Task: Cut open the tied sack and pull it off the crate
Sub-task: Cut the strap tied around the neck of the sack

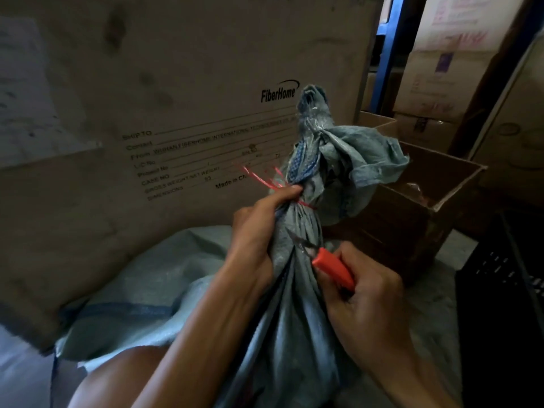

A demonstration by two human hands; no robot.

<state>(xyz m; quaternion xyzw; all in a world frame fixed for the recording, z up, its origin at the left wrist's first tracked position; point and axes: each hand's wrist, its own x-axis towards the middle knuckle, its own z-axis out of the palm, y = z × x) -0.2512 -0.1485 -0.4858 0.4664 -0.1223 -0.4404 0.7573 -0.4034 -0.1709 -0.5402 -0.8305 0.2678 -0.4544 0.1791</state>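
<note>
A pale blue woven sack (pixel 288 313) rises in front of me, its neck bunched and tied with red plastic string (pixel 266 181). The loose top of the sack flops over above the tie. My left hand (pixel 259 228) grips the gathered neck just below the string. My right hand (pixel 365 301) holds a cutter with an orange handle (pixel 332 267); its short blade (pixel 300 241) touches the sack's neck a little under my left hand. The crate is hidden inside the sack.
A large cardboard carton printed FiberHome (pixel 176 113) stands close behind and to the left. An open brown box (pixel 412 213) sits at the right, with stacked cartons (pixel 441 69) behind it. A black crate (pixel 506 284) is at the far right.
</note>
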